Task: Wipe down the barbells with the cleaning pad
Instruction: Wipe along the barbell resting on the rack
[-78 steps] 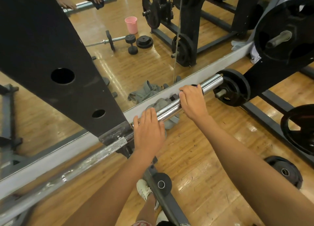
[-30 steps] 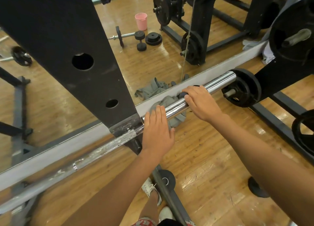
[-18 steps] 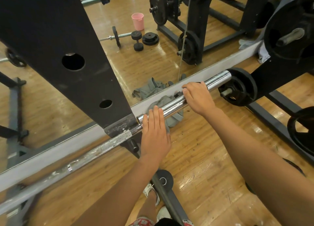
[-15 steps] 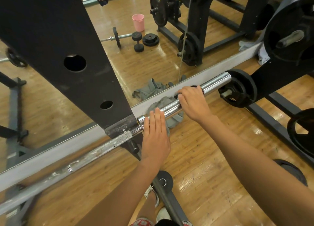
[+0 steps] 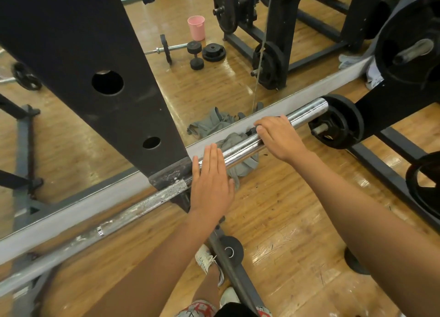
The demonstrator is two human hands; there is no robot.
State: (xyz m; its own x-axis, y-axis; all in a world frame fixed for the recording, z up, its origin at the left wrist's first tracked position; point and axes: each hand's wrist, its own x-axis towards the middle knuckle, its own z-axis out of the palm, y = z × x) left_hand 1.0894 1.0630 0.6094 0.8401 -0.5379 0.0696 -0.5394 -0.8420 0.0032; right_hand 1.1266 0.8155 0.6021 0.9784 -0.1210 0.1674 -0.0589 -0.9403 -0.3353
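Right fingers [image 5: 267,123] curl over the dark cleaning pad [image 5: 251,132], holding it against the chrome sleeve of the barbell [image 5: 307,111]. The right hand [image 5: 279,139] has slid slightly toward 2 o'clock since half a second ago. Left fingers [image 5: 212,157] stay straight, with the left hand [image 5: 212,183] flat on the sleeve at the pad's 8 o'clock. A grey cloth [image 5: 240,171] lies on the floor [image 5: 285,209] beneath.

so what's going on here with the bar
A person is wiping a barbell that sits in a black rack in front of a mirror. The right hand curls over the chrome sleeve, with the dark cleaning pad just showing at its fingers. The left hand lies flat on the bar beside the rack, fingers straight. The shaft further left looks whitish and unwiped. A grey cloth lies on the floor below.
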